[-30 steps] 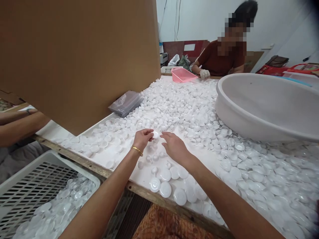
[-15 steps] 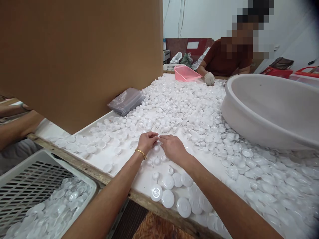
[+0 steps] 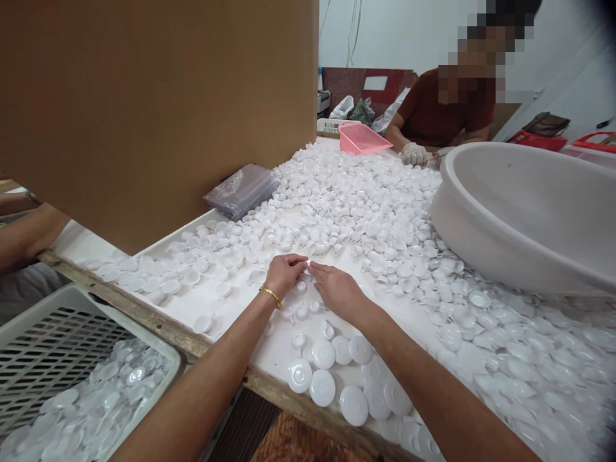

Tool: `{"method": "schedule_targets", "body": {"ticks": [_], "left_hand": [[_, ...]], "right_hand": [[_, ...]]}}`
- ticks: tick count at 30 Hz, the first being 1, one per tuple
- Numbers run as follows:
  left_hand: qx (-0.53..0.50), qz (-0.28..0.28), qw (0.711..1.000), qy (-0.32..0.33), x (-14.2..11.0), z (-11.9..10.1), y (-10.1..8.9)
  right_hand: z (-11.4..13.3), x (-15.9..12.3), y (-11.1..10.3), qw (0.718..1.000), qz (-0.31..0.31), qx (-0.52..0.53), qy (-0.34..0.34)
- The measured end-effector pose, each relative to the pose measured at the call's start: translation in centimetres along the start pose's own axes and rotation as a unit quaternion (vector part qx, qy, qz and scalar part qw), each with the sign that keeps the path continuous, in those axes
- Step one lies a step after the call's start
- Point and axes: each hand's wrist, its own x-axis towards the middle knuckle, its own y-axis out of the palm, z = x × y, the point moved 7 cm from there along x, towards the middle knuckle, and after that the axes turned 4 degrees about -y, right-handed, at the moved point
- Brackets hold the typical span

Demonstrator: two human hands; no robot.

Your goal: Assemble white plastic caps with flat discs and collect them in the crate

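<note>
My left hand point(image 3: 285, 273), with a gold bangle at the wrist, is closed in a pinch over the white tabletop point(image 3: 293, 367). My right hand point(image 3: 339, 289) meets it from the right, fingers together, its fingertips nearly touching the left ones. Something tiny and white shows between the fingertips, too small to name. Just below the hands stand several small white cup-like pieces point(image 3: 301, 312). Nearer the table's front edge lie round white plastic discs like little saucers point(image 3: 323, 387), some partly behind my right forearm.
A broad heap of small white plastic pieces point(image 3: 351, 205) covers the table. A large pale basin point(image 3: 481, 212) stands right, a cardboard box point(image 3: 183, 115) left, beside plastic-wrapped packets point(image 3: 243, 191). A slotted crate point(image 3: 43, 353) sits lower left. Beyond the pink scoop point(image 3: 363, 139), a co-worker's gloved hand point(image 3: 414, 154) rests.
My hands stay together in almost the same pose, while the view has shifted slightly. Across the table, the co-worker's gloved hand has moved and a second glove now shows beside it.
</note>
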Motion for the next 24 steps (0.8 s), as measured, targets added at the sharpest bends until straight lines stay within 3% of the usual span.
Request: {"method": "schedule_targets", "body": {"ticks": [3,10,15,20,24], "left_hand": [[0.012,0.008,1.0,-0.005,0.1,0.1,0.1],[0.024,0.026,0.999,-0.031,0.1,0.4,0.3],[0.032,0.029,0.999,-0.022,0.0,0.3,0.5],[0.076,0.019,0.997,0.001,0.0,0.3,0.8],[0.063,0.037,0.997,-0.011,-0.4,0.2,1.3]], "right_hand": [[0.0,-0.3,-0.1,1.0,0.009,0.003,-0.009],[1.6,-0.1,0.3,0.991,0.034,-0.116,-0.055],[0.9,-0.2,-0.1,0.996,0.035,-0.085,-0.015],[0.9,-2.0,0.6,0.991,0.039,-0.112,-0.066],[0.1,-1.9,-1.3,0.998,0.014,-0.067,-0.004]]}}
